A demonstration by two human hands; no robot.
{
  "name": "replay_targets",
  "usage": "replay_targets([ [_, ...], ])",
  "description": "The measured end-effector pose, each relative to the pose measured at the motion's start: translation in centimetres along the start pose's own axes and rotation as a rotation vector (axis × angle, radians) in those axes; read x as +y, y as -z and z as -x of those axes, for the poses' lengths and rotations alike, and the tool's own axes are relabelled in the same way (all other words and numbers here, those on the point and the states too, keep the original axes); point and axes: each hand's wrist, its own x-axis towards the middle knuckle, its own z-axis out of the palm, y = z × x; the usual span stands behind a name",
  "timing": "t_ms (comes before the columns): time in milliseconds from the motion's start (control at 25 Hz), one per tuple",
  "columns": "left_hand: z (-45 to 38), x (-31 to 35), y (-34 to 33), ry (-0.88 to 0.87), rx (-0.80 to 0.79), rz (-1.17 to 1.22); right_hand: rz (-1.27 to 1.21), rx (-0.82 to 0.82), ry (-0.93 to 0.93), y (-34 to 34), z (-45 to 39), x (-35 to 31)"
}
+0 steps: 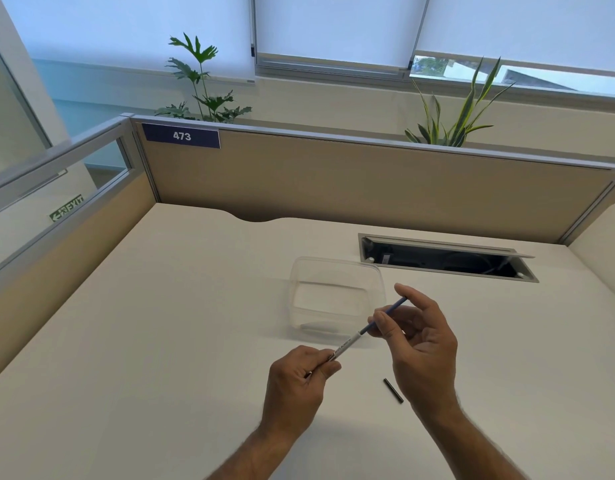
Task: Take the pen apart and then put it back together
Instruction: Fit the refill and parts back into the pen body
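The white barrel (pixel 346 345) is held in the grip of the left hand (pixel 299 379), above the tabletop (pixel 160 341). A small black piece (pixel 393 390) lies on the tabletop beside the right wrist. The blue refill (pixel 385 315), half inside the barrel, is pinched by the right hand (pixel 417 337). Behind, a clear tub (pixel 335 296) stands, and further back a cable slot (pixel 444 259) is seen. The thin refill could be bent by a crooked pull or push; the black piece could be knocked away by the wrist and lost.
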Motion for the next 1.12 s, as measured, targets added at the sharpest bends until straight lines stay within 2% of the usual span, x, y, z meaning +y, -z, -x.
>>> replay_targets([
  [680,0.0,0.2,-0.1,-0.026,0.002,-0.011,0.054,-0.043,0.033,0.1,0.0,0.4],
  [1000,0.0,0.3,-0.2,0.01,-0.003,-0.003,0.231,-0.221,0.037,0.2,0.7,0.9],
  [1120,0.0,0.2,-0.3,0.048,-0.003,0.02,0.251,-0.234,0.031,0.7,1.1,1.8],
])
